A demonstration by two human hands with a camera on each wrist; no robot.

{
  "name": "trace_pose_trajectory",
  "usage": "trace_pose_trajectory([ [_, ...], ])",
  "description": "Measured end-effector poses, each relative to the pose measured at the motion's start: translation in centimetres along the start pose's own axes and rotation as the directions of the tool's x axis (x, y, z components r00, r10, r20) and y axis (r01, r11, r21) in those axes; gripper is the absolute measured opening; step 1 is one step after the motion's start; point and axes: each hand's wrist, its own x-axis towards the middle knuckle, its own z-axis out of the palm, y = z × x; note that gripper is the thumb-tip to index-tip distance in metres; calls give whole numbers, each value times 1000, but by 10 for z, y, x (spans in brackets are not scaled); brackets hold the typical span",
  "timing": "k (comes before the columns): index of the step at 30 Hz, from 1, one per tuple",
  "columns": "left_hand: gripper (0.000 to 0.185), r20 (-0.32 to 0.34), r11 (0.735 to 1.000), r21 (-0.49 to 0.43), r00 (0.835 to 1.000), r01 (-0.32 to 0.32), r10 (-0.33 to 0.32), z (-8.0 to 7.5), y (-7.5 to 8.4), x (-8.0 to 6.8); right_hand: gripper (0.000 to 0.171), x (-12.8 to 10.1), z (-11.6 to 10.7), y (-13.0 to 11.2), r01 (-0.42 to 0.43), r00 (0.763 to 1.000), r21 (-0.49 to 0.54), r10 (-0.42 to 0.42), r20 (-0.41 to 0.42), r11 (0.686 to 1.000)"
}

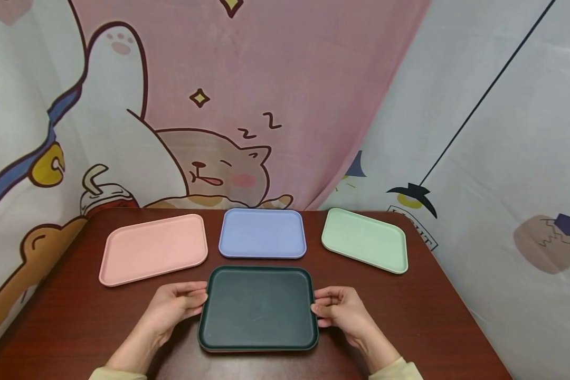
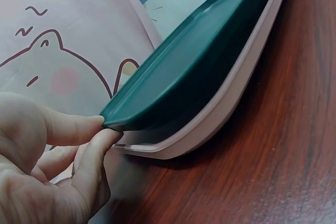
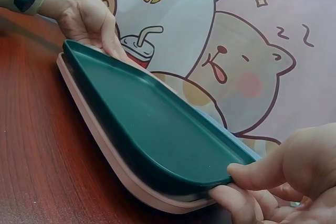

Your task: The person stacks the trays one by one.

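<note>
A dark green rectangular tray [image 1: 258, 306] is between my two hands near the front of the table. At its left edge my left hand [image 1: 173, 309] pinches the rim between thumb and fingers. My right hand [image 1: 344, 312] grips the opposite rim the same way, its thumb on top in the right wrist view. Directly under the green tray lies a pale pink tray [image 3: 152, 199], mostly hidden in the head view. The left wrist view shows a gap between the dark tray and the rim of the pale one.
Three more trays lie along the back of the brown table [image 1: 432, 327]: a pink one [image 1: 154, 249] at left, a blue one [image 1: 262, 233] in the middle, a light green one [image 1: 366, 240] at right. A cartoon-printed curtain [image 1: 313, 79] hangs behind.
</note>
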Motion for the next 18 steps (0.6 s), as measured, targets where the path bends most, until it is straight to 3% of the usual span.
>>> trace_pose_trajectory([
  [18, 39, -51, 998, 58, 999, -1, 4, 2, -2, 1, 32, 3, 1, 3, 3, 1000, -14, -3, 3, 1000],
])
